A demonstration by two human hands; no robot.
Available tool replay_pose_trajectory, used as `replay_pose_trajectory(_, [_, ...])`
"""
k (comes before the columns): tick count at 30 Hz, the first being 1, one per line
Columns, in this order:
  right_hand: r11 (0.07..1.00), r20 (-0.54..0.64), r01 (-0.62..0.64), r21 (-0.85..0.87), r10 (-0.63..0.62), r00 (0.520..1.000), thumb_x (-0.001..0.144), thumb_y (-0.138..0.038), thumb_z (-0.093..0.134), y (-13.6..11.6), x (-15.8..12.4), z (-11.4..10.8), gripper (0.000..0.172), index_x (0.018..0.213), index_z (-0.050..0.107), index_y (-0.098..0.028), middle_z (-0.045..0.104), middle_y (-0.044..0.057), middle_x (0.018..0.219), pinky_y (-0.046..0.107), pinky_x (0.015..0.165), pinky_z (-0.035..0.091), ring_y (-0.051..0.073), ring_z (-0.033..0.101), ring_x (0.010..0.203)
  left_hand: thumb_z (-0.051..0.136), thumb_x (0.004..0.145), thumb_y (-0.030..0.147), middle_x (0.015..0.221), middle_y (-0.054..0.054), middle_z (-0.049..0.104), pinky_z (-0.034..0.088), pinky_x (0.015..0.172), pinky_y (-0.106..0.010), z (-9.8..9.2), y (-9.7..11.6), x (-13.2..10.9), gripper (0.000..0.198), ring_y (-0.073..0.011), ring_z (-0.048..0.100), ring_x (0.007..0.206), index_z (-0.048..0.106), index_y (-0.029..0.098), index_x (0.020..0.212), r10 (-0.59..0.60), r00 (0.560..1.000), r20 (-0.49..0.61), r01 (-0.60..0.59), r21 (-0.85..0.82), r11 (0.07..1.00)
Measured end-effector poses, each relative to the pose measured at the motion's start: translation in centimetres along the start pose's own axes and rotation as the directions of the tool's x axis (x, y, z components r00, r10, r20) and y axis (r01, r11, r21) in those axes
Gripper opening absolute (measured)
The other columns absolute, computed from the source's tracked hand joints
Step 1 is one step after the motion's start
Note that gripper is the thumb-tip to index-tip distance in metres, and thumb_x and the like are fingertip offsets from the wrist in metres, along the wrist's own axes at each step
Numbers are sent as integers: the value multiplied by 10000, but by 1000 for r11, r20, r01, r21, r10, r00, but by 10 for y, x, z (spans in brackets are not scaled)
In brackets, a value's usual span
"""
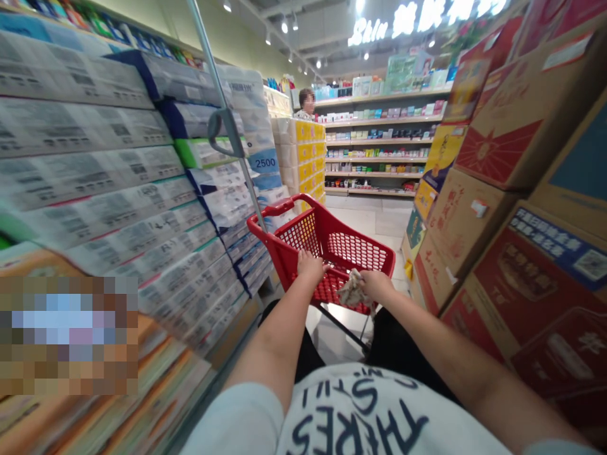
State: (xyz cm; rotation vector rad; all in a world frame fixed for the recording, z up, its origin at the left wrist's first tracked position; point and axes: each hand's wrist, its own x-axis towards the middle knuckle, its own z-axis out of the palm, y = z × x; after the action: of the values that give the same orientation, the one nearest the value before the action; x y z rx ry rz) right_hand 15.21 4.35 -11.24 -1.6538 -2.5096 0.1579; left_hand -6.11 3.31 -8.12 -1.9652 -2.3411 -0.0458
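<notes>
Gripping near rim of red cart (289, 259) with left hand (310, 265), clamping crumpled cloth (351, 292) on same rim with right hand (377, 284); cart dead ahead, long axis pointing away, equally near both.

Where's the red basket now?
Head view, centre: the red basket, its near rim under the left hand and right hand, stands between tissue packs left and cardboard boxes right.

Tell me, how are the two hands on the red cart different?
The left hand grips only the rim of the red cart; the right hand also clutches a crumpled pale cloth. The left hand sits toward the rim's left side, the right hand toward its right. Both hold the cart's near edge.
</notes>
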Motion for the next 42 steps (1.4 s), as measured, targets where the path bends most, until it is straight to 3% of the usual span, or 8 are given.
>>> replay_pose_trajectory(10, [980, 35, 180, 88, -184, 982, 825, -196, 476, -18, -10, -9, 258, 1019, 639, -245, 672, 54, 981, 244, 679, 363, 166, 594, 843, 387, 778, 656, 1524, -92, 136, 63, 1105, -469, 21, 5, -17, 676, -365, -33, 1380, 514, 210, 1270, -152, 987, -45, 140, -202, 969])
replay_pose_trajectory(14, [990, 57, 79, 119, -86, 995, 829, -200, 460, -19, -10, -8, 226, 907, 671, -182, 680, 78, 849, 237, 593, 357, 157, 595, 703, 421, 742, 673, 1519, -98, 151, 62, 1100, -483, 18, 14, -18, 671, -388, -24, 1375, 571, 209, 1202, -183, 983, -6, 179, -189, 966])
replay_pose_trajectory(19, [940, -70, 182, 287, -169, 983, 800, -161, 477, -23, -3, -2, 226, 880, 682, -214, 689, 36, 850, 213, 626, 369, 145, 599, 742, 436, 747, 651, 1516, -107, 160, 63, 1095, -485, 12, 17, -14, 610, -398, -10, 1372, 625, 208, 1120, -176, 984, 3, 173, -196, 965])
replay_pose_trajectory(24, [922, -18, -67, 381, 80, 997, 786, -136, 474, -20, 14, 1, 213, 850, 677, -150, 678, 69, 756, 219, 562, 359, 148, 585, 649, 439, 736, 678, 1519, -105, 150, 57, 1098, -474, 13, 19, -15, 622, -391, -16, 1374, 626, 215, 1107, -185, 983, 5, 182, -215, 959])
replay_pose_trajectory(28, [918, -179, 168, 359, -109, 978, 829, -153, 434, -32, 17, 5, 251, 931, 661, -184, 681, 63, 874, 218, 643, 376, 149, 595, 764, 412, 747, 685, 1519, -111, 144, 54, 1096, -483, 13, 19, -17, 637, -388, -21, 1375, 620, 209, 1115, -192, 981, -3, 187, -212, 959])
replay_pose_trajectory(33, [840, -149, 403, 363, -374, 915, 855, -261, 474, -43, 2, 16, 333, 1176, 558, -227, 659, 59, 1035, 234, 726, 406, 171, 605, 873, 410, 770, 654, 1524, -89, 135, 63, 1091, -500, 12, 17, -19, 588, -381, -21, 1377, 612, 231, 1126, -188, 982, 16, 188, -191, 964])
replay_pose_trajectory(38, [888, 51, 169, 428, -210, 976, 862, -179, 388, -20, 11, 2, 297, 998, 652, -173, 686, 66, 849, 230, 616, 421, 162, 618, 707, 402, 746, 703, 1525, -89, 131, 59, 1093, -495, 13, 16, -21, 639, -392, -29, 1373, 614, 232, 1123, -192, 981, 6, 189, -198, 962])
replay_pose_trajectory(42, [878, -163, 97, 469, -22, 986, 843, -130, 335, -15, 19, -19, 374, 1079, 619, -185, 680, 61, 945, 219, 651, 441, 161, 622, 798, 401, 753, 696, 1525, -83, 137, 50, 1091, -505, 14, 16, -20, 625, -382, -20, 1377, 614, 239, 1121, -186, 982, 10, 185, -200, 962])
